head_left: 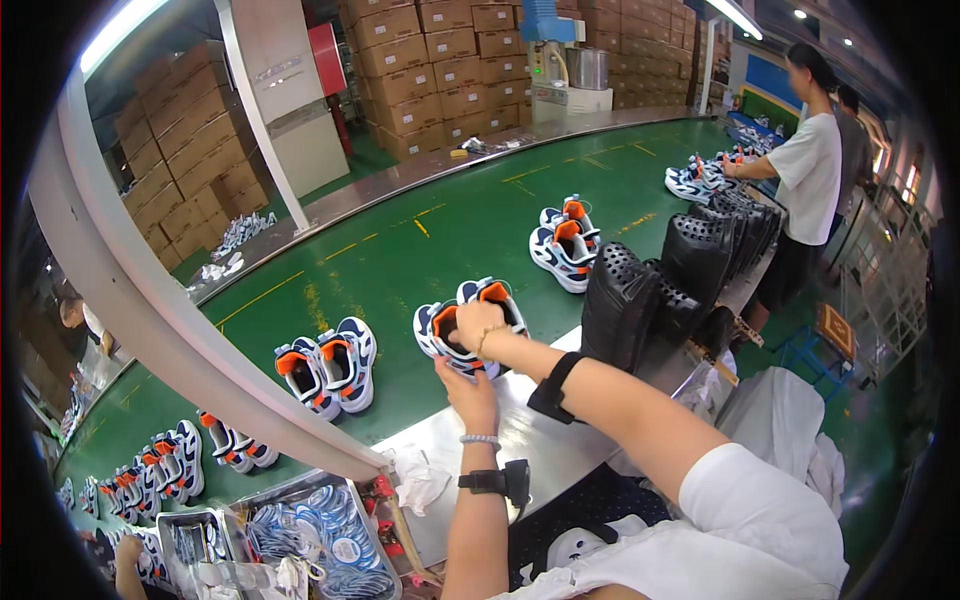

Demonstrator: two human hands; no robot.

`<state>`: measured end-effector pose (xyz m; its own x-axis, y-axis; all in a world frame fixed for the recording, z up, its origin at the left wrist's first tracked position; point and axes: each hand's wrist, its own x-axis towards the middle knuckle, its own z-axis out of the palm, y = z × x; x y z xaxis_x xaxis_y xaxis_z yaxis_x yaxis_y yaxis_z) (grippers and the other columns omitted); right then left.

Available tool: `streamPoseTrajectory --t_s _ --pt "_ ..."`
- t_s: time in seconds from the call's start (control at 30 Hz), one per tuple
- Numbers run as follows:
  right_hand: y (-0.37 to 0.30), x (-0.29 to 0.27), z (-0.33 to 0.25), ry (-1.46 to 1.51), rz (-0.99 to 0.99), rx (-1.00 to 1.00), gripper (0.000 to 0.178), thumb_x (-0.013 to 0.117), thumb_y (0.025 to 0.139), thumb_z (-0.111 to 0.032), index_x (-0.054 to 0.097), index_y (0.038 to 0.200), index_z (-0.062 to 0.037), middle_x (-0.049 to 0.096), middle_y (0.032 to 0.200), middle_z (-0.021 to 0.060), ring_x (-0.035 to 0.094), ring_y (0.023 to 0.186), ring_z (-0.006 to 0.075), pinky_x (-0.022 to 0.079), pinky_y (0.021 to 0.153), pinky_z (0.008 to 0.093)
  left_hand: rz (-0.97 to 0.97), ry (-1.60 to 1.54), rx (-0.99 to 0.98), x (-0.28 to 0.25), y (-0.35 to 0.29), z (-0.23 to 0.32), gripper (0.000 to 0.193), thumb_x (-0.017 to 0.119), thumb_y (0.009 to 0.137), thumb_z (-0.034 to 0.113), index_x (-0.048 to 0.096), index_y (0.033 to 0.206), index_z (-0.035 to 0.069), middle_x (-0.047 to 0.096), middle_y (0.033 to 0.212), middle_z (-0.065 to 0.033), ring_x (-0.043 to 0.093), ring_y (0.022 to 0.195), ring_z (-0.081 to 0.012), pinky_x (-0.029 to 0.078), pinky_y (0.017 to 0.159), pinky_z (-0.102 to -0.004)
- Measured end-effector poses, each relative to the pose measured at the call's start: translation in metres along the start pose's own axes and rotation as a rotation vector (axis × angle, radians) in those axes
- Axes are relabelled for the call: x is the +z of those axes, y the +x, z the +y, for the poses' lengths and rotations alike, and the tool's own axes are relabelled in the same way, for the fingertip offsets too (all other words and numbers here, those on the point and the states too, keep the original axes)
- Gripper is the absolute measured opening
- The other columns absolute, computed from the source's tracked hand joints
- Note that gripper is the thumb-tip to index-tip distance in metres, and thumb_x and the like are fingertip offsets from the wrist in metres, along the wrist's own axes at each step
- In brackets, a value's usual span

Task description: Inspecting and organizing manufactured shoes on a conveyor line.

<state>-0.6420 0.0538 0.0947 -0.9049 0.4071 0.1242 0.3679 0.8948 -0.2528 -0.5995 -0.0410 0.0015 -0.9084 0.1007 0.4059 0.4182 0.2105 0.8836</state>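
Observation:
A white and navy sneaker with orange lining point(424, 324) sits on the green conveyor belt in front of me. My left hand point(470, 388) grips its near side, thumb up against the upper. Reaching over from the right, my right hand point(482, 324) is curled down into the shoe's opening. Its fingertips are hidden there, and what they hold, if anything, does not show. A matching sneaker point(497, 293) stands close behind, partly covered by my right hand.
More sneaker pairs point(328, 368) stand along the belt point(390, 260). Black perforated boot-shaped forms point(620, 310) line its near right edge. A metal plate point(440, 440) lies before me, beside a tray of insoles point(330, 540) and a white post point(200, 330). A co-worker point(810, 150) stands at right.

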Motion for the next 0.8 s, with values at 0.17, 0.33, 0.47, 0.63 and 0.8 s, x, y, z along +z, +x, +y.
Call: streamPoseTrajectory --t_s 0.17,0.33,0.47,0.63,0.8 --pt "0.008 0.041 -0.013 -0.053 -0.005 0.049 0.033 0.064 0.078 -0.038 0.070 0.077 -0.0060 0.069 0.081 0.0148 0.068 0.080 0.0278 0.055 0.070 0.0377 -0.051 -0.023 0.016 0.001 -0.005 -0.004 0.070 0.062 0.077 0.006 0.027 0.137 0.000 0.043 0.133 -0.0255 0.056 0.103 -0.0445 0.048 0.084 -0.0446" --pt "0.013 0.034 0.001 0.073 -0.199 -0.030 0.040 0.062 0.081 -0.040 0.070 0.083 -0.0004 0.068 0.086 0.0191 0.066 0.085 0.0337 0.054 0.076 0.0417 -0.055 0.133 0.040 0.000 -0.005 -0.003 0.051 0.063 0.076 0.007 0.044 0.123 0.001 0.026 0.145 -0.0319 0.052 0.112 -0.0467 0.047 0.086 -0.0447" --pt "0.023 0.046 -0.011 -0.094 -0.150 -0.119 0.035 0.057 0.085 -0.037 0.070 0.085 -0.0042 0.069 0.089 0.0155 0.068 0.082 0.0313 0.054 0.074 0.0406 -0.053 0.117 -0.041 -0.002 -0.003 -0.003 0.044 0.061 0.076 0.008 0.048 0.118 0.002 0.029 0.145 -0.0290 0.052 0.110 -0.0465 0.047 0.086 -0.0452" --pt "0.029 0.046 -0.016 -0.069 -0.166 -0.097 0.037 0.055 0.087 -0.041 0.069 0.090 -0.0068 0.070 0.088 0.0140 0.068 0.082 0.0297 0.054 0.071 0.0392 -0.036 0.127 0.060 -0.006 -0.002 -0.005 0.048 0.065 0.072 0.007 0.048 0.117 0.004 0.035 0.142 -0.0252 0.056 0.106 -0.0439 0.048 0.085 -0.0445" --pt "-0.041 -0.007 -0.009 0.100 0.218 -0.307 0.027 0.052 0.091 -0.032 0.065 0.096 -0.0088 0.064 0.069 0.0115 0.065 0.067 0.0301 0.051 0.060 0.0392 -0.101 -0.013 0.037 -0.013 0.012 -0.002 0.043 0.066 0.074 0.008 0.050 0.114 0.004 0.037 0.142 -0.0209 0.046 0.122 -0.0373 0.040 0.097 -0.0394"
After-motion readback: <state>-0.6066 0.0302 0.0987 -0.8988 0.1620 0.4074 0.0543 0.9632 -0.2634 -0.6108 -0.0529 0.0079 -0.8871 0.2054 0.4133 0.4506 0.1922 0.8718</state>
